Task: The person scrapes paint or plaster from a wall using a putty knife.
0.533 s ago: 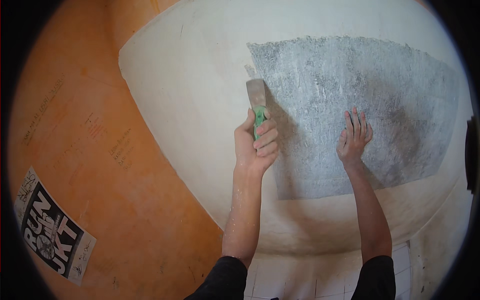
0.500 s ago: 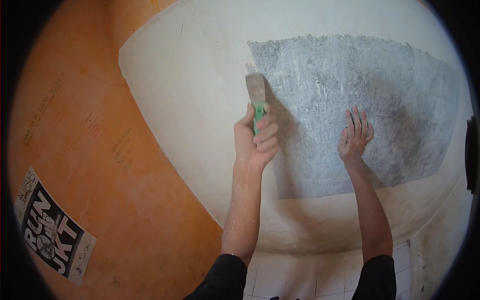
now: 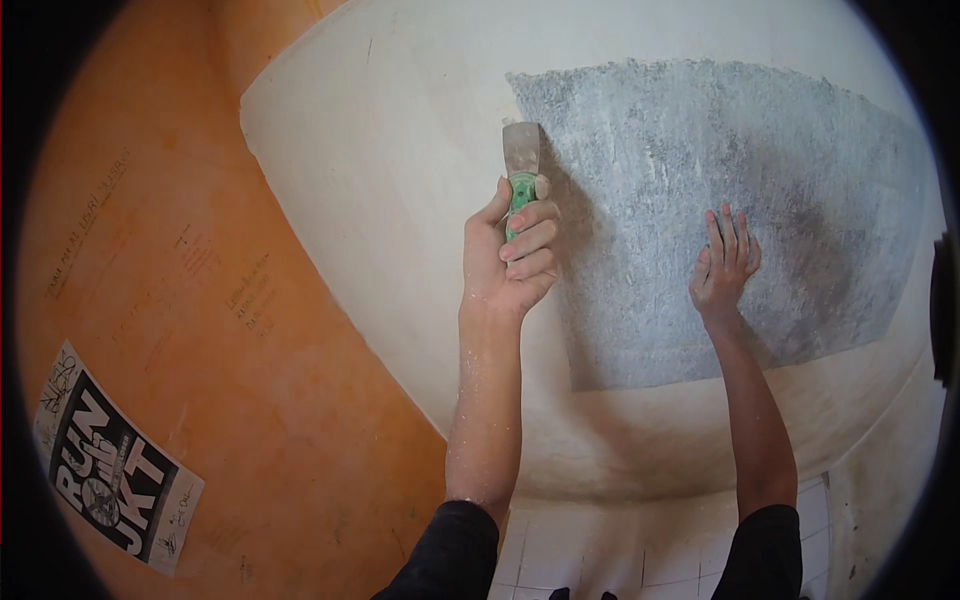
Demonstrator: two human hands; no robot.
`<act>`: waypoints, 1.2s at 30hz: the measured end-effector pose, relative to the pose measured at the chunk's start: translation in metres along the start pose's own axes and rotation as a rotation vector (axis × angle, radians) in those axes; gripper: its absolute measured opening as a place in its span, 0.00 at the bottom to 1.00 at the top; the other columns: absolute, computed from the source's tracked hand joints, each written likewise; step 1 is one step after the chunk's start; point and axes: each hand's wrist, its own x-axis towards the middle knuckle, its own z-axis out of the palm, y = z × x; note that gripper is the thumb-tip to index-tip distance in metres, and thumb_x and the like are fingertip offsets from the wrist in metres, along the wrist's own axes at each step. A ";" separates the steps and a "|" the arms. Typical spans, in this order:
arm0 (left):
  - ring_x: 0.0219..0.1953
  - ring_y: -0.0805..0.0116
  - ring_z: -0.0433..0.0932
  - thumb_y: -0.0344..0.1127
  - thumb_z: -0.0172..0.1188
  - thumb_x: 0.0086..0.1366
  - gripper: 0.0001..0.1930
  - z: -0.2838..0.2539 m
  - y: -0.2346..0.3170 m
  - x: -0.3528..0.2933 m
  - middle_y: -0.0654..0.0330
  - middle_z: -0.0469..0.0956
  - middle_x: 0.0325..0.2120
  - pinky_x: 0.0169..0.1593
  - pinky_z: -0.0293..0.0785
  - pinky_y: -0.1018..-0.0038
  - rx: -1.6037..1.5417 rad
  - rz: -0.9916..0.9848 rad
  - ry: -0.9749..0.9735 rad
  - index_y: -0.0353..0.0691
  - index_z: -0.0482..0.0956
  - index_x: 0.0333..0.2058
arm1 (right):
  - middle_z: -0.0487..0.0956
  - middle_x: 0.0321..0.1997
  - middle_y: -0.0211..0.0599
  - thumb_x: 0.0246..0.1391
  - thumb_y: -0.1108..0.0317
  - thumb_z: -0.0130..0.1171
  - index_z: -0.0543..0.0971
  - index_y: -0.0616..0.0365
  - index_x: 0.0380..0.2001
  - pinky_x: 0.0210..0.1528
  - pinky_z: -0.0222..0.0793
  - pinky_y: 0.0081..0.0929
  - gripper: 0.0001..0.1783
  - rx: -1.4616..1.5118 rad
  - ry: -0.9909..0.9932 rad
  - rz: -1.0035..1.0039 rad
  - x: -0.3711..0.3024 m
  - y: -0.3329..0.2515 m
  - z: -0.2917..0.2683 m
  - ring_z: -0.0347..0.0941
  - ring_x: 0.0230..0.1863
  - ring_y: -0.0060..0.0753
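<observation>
Gripped in the left hand (image 3: 512,252) is a putty knife (image 3: 521,170) with a green handle, the fingers curled tight around the handle and the thumb along its left side, so that only a strip of green shows between the knuckles. Its flat metal blade, smeared pale with plaster, points straight up and sits against the cream wall (image 3: 400,180) right at the left edge of the grey scraped patch (image 3: 720,180), near that patch's upper left corner. That patch is a broad, rough-edged area of bare mottled grey surface, wider than it is tall, with a straight lower edge and a ragged top. On it lies the right hand (image 3: 725,268), fingers together and stretched upward, palm pressed flat on the grey surface and holding nothing; it sits lower on the patch and well to the right of the knife. Both forearms rise from the lower edge, dusted white, with black sleeves at the elbows. Left of the cream wall runs an orange wall (image 3: 180,300) with faint writing, and a black and white poster (image 3: 110,465) is stuck low on it. White floor tiles (image 3: 620,550) show between the arms at the bottom.
</observation>
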 end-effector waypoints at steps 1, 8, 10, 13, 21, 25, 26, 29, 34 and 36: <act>0.11 0.81 0.55 0.46 0.39 0.75 0.21 -0.003 -0.002 -0.003 0.66 0.62 0.20 0.09 0.47 0.84 -0.004 0.002 0.006 0.30 0.71 0.44 | 0.68 0.67 0.35 0.66 0.63 0.38 0.72 0.53 0.60 0.67 0.43 0.45 0.23 0.002 -0.007 0.000 0.001 0.000 -0.001 0.58 0.69 0.40; 0.11 0.81 0.55 0.44 0.40 0.75 0.20 -0.010 0.003 -0.001 0.66 0.62 0.20 0.09 0.48 0.84 -0.001 0.003 -0.038 0.29 0.70 0.45 | 0.68 0.66 0.34 0.67 0.62 0.36 0.72 0.52 0.60 0.67 0.43 0.44 0.23 0.024 0.017 0.007 0.002 -0.003 0.002 0.58 0.69 0.39; 0.11 0.81 0.55 0.44 0.40 0.75 0.21 0.001 0.003 0.001 0.66 0.62 0.19 0.09 0.49 0.84 -0.023 0.005 -0.038 0.29 0.70 0.45 | 0.68 0.66 0.34 0.67 0.62 0.36 0.72 0.52 0.60 0.67 0.43 0.44 0.23 0.023 0.017 0.008 0.002 -0.003 0.002 0.58 0.68 0.39; 0.11 0.81 0.55 0.44 0.40 0.75 0.21 -0.010 0.002 0.000 0.66 0.61 0.19 0.08 0.48 0.84 0.021 0.024 -0.029 0.29 0.70 0.45 | 0.69 0.66 0.34 0.67 0.62 0.36 0.72 0.52 0.60 0.67 0.43 0.44 0.23 0.006 0.015 0.004 0.000 -0.002 0.001 0.58 0.69 0.39; 0.10 0.82 0.54 0.46 0.40 0.75 0.21 -0.011 -0.005 -0.004 0.67 0.62 0.19 0.08 0.48 0.84 0.077 0.023 0.037 0.31 0.72 0.45 | 0.68 0.67 0.35 0.67 0.62 0.37 0.72 0.52 0.60 0.68 0.42 0.45 0.23 0.036 -0.006 0.017 0.001 0.000 -0.002 0.56 0.69 0.40; 0.11 0.82 0.55 0.47 0.40 0.75 0.20 -0.008 0.007 0.012 0.69 0.62 0.19 0.09 0.48 0.84 0.150 0.076 0.068 0.34 0.73 0.44 | 0.67 0.67 0.35 0.66 0.63 0.38 0.72 0.52 0.60 0.68 0.42 0.45 0.23 0.005 0.006 -0.006 0.001 -0.002 0.004 0.56 0.69 0.40; 0.11 0.83 0.55 0.47 0.40 0.75 0.20 -0.001 0.015 0.025 0.68 0.63 0.20 0.09 0.48 0.84 0.199 0.095 0.014 0.34 0.73 0.44 | 0.67 0.67 0.35 0.66 0.63 0.38 0.72 0.52 0.61 0.67 0.42 0.45 0.23 0.016 -0.003 -0.001 0.001 -0.004 0.003 0.56 0.69 0.40; 0.11 0.83 0.55 0.46 0.40 0.75 0.20 0.019 0.004 0.027 0.69 0.63 0.20 0.09 0.49 0.84 0.102 0.091 0.026 0.34 0.72 0.44 | 0.67 0.67 0.35 0.66 0.64 0.37 0.71 0.52 0.61 0.67 0.42 0.45 0.23 0.013 -0.002 0.006 0.001 -0.002 0.000 0.56 0.69 0.40; 0.10 0.82 0.54 0.45 0.39 0.75 0.19 -0.012 -0.008 0.008 0.68 0.62 0.19 0.08 0.46 0.84 0.108 0.111 0.054 0.33 0.71 0.41 | 0.68 0.67 0.35 0.66 0.63 0.37 0.72 0.53 0.60 0.67 0.42 0.44 0.23 0.016 0.006 0.000 0.002 -0.002 0.002 0.57 0.69 0.40; 0.10 0.82 0.54 0.45 0.39 0.75 0.19 0.009 -0.007 0.010 0.68 0.62 0.19 0.08 0.46 0.84 0.074 0.089 0.050 0.33 0.71 0.41 | 0.68 0.67 0.35 0.66 0.64 0.37 0.72 0.53 0.60 0.67 0.42 0.44 0.23 0.023 0.009 -0.004 0.002 -0.004 0.001 0.57 0.69 0.40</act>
